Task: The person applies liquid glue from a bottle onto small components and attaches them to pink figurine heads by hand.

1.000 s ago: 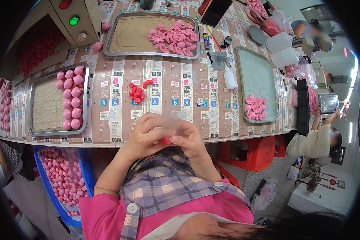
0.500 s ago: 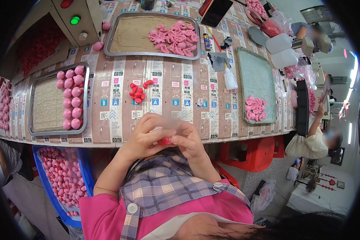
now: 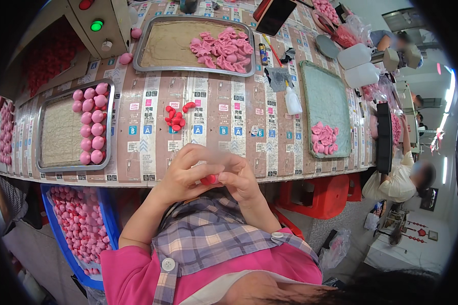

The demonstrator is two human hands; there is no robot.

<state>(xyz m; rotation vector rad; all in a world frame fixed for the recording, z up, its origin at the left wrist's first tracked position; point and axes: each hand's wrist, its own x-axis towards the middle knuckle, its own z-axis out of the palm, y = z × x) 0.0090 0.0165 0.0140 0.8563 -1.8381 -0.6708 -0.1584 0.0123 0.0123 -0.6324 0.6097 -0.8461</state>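
Note:
Close to the table's near edge, my left hand [image 3: 184, 172] and my right hand [image 3: 240, 179] meet with bent fingers around a small red and pink piece [image 3: 210, 179]. Only a bit of this piece shows between the fingertips; its full shape is hidden. Just beyond my hands, several small glossy red pieces [image 3: 176, 121] lie in a loose group on the patterned table covering [image 3: 208, 107]. To the left, a metal tray [image 3: 61, 165] holds pink balls [image 3: 96, 130] lined up along its right side, some with red parts showing.
A far metal tray [image 3: 163, 68] holds pink shell-like pieces [image 3: 224, 48]. On the right, a greenish tray [image 3: 333, 96] has more pink pieces [image 3: 324, 138], beside a white squeeze bottle [image 3: 293, 100]. A blue crate [image 3: 61, 231] of pink balls stands lower left; a red stool [image 3: 320, 195] is under the table.
My hands and the piece between them look almost unmoved. At the far right, the person in a pale top has shifted, with the raised arm now in another position.

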